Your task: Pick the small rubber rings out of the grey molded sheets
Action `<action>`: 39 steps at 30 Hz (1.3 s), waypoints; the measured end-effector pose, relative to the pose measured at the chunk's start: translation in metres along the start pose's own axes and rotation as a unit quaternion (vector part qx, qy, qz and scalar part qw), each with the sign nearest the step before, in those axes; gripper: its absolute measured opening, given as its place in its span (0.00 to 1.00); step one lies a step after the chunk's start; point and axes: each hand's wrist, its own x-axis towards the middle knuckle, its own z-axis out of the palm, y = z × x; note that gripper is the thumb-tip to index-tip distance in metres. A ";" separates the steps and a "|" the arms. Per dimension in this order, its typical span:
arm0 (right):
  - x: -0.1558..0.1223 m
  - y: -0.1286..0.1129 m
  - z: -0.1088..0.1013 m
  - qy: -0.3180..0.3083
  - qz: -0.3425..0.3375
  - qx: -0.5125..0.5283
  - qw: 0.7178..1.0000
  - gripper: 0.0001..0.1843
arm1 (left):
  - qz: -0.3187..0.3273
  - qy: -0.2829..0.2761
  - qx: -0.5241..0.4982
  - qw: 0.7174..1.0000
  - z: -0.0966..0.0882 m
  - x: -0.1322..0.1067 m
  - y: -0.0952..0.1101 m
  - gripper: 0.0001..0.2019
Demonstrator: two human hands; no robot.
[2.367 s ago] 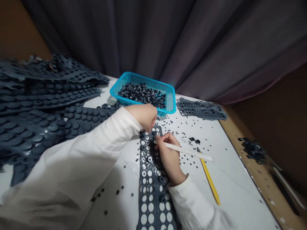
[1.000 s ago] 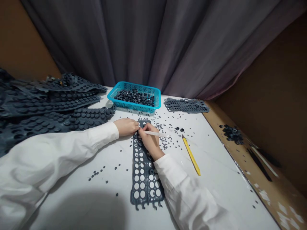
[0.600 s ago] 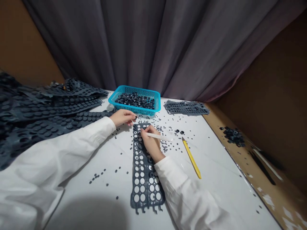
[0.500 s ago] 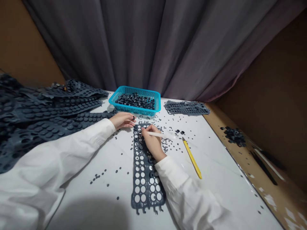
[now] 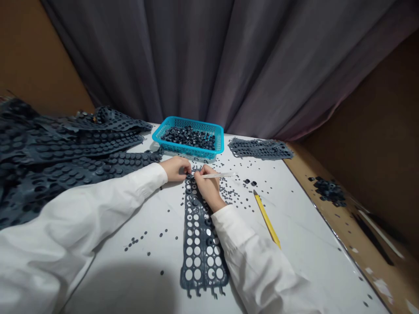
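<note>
A long dark grey rubber sheet (image 5: 200, 237) with rows of round holes lies lengthwise on the white table. My right hand (image 5: 208, 186) rests over its far part, closed around a slim whitish pen-like tool (image 5: 222, 175). The tool's rear end points right; its tip is hidden by my fingers. My left hand (image 5: 176, 168) is at the sheet's far left corner, its fingers pinched together close to my right fingertips. What the left fingers hold is too small and covered to make out. Some holes carry small black rings.
Behind my hands stands a blue basket (image 5: 220, 146) of small black parts. A yellow craft knife or pen-like tool (image 5: 266, 220) lies right. Perforated sheets (image 5: 81, 168) are heaped left; another sheet (image 5: 262, 148) lies far right. Small dark discs are scattered around.
My left hand has moved right and down to the sheet's far end, its fingers closing in. My right hand has shifted slightly toward that end with the tool. The view has shifted slightly.
</note>
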 end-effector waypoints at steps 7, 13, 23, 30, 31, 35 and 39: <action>0.002 -0.001 0.000 -0.010 -0.009 -0.004 1.000 0.13 | 0.129 -0.098 0.170 0.972 -0.006 0.008 0.008 0.05; 0.002 -0.001 0.000 -0.010 -0.020 -0.016 1.000 0.14 | 0.148 -0.105 0.263 0.948 -0.001 0.004 0.011 0.05; 0.002 0.003 0.002 -0.008 -0.024 -0.037 0.999 0.13 | 0.144 -0.085 0.291 0.942 0.009 -0.004 0.014 0.05; 0.002 0.004 0.002 -0.005 -0.017 -0.044 0.999 0.13 | 0.082 0.017 0.246 0.966 -0.021 0.012 0.012 0.11; 0.001 0.004 0.002 -0.003 -0.013 -0.038 0.999 0.13 | 0.052 0.053 0.219 0.973 -0.029 0.016 0.011 0.13; 0.002 0.004 0.001 0.004 -0.007 -0.006 1.000 0.13 | -0.124 0.150 -0.043 0.980 -0.038 0.018 0.005 0.11; 0.002 0.002 -0.001 0.011 -0.006 0.005 1.000 0.15 | -0.158 0.136 -0.131 0.969 -0.024 0.011 -0.002 0.08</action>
